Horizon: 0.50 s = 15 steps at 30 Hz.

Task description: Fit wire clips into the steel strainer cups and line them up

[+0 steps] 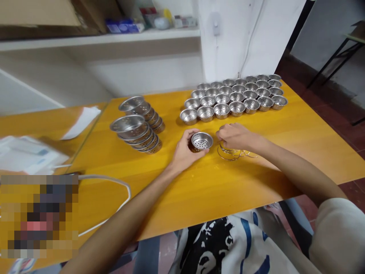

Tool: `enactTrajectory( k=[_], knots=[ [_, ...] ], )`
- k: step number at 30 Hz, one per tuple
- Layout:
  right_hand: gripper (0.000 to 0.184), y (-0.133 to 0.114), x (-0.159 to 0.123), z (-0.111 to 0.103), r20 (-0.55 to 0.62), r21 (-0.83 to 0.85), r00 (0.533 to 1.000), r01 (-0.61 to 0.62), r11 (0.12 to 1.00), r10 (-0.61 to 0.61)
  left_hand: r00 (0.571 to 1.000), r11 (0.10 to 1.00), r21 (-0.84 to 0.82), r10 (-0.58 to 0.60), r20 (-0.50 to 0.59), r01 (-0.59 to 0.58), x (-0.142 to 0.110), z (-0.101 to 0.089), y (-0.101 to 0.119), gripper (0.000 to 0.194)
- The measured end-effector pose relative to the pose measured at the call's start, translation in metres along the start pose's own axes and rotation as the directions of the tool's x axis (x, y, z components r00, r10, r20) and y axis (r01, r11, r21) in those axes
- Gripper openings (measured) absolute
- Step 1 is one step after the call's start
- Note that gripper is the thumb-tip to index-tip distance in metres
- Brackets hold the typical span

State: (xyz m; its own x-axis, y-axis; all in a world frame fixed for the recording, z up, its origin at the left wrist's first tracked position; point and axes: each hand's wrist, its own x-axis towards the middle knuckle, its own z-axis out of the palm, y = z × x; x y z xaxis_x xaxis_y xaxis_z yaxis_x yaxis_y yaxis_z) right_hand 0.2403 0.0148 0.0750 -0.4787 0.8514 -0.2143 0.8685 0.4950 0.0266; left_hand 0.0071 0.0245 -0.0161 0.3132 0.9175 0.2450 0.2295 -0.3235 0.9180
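Observation:
My left hand (184,154) is wrapped round a small perforated metal strainer cup (201,141) that rests on the yellow table (199,190). My right hand (235,136) lies just right of the cup, fingers curled over a small pile of thin wire rings (230,153); whether it pinches one I cannot make out. Behind the hands, several finished-looking strainer cups (234,97) stand upright in neat rows. Two leaning stacks of nested strainer cups (139,125) sit to the left.
White papers (81,121) and a plastic-wrapped bundle (25,154) lie at the left, with a white cable (114,182) looping near the front edge. A shelf (99,38) with boxes runs along the wall behind. The table's right edge drops to a red floor (336,114).

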Motion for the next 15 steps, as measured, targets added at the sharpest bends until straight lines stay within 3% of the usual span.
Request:
enactTrajectory(
  k=[5,15],
  knots=[
    [0.029,0.009,-0.005,-0.014,-0.147,0.093,0.989,0.029,0.995,-0.015,0.999,1.000,-0.023,-0.008,0.038,0.009,-0.001,-0.001,0.001,0.075],
    [0.035,-0.009,0.013,0.011,-0.301,0.214,0.953,0.098,0.972,-0.030,0.995,1.000,-0.028,0.009,0.097,-0.006,-0.003,-0.001,0.005,0.077]
  ],
)
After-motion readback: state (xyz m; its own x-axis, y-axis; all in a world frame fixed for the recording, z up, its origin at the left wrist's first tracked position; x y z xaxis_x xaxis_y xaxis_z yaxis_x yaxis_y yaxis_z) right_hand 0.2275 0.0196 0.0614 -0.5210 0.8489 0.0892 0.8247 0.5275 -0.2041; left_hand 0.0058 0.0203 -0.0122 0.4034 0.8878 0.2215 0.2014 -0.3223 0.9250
